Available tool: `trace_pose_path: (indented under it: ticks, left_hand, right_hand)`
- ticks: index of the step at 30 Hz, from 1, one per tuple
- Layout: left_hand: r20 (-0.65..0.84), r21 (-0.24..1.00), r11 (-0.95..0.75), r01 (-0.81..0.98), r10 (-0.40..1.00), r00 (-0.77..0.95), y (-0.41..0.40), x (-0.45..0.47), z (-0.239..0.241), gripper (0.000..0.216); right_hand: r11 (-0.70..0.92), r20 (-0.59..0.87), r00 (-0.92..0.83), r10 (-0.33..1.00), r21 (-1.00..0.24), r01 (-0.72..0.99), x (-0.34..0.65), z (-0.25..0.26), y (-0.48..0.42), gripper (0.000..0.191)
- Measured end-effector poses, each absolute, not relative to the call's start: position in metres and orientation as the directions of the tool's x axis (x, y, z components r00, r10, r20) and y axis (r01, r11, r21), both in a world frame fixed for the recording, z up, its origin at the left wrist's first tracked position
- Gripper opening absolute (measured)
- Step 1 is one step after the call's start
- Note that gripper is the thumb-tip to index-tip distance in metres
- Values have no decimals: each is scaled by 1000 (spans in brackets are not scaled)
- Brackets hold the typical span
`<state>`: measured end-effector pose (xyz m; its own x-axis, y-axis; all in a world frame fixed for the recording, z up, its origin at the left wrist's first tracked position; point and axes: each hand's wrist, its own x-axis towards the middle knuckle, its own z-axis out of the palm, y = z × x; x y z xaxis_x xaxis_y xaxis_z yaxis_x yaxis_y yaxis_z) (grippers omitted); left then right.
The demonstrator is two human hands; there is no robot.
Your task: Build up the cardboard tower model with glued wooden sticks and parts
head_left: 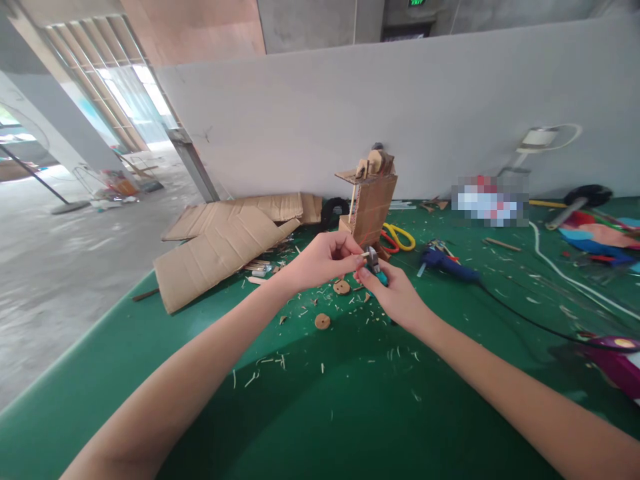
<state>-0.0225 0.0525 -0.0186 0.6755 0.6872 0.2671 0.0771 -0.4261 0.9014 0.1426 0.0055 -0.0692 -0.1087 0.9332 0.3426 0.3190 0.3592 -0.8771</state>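
Note:
My left hand [323,260] is closed in a pinch on a thin wooden stick whose tip [365,255] shows between both hands. My right hand [395,293] is wrapped round small cutting pliers with a teal handle [376,265], their jaws at the stick's tip. Both hands hover above the green table [350,400]. Two small round cardboard discs [342,287] [323,321] lie just below the hands amid wood chips. A cardboard tower model [373,200] stands right behind the hands.
Flat corrugated cardboard sheets [225,243] lie at the left. Yellow-and-red scissors [399,237] and a blue glue gun [450,265] with a black cord lie to the right. Coloured sheets [600,237], a white cable and a purple object [617,360] sit far right. A grey partition backs the table.

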Motion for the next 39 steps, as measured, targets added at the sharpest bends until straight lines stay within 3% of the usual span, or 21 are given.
trace_pose_path:
  ticks: [27,39]
  left_hand:
    - [316,746,-611,265,674,667,40,-22,-7,10]
    - [314,735,-603,309,708,633,41,-23,-5,7]
  right_hand:
    - [323,356,-11,934,-834,448,140,-71,1,35]
    - [306,373,13,928,-780,546,142,-70,1,40]
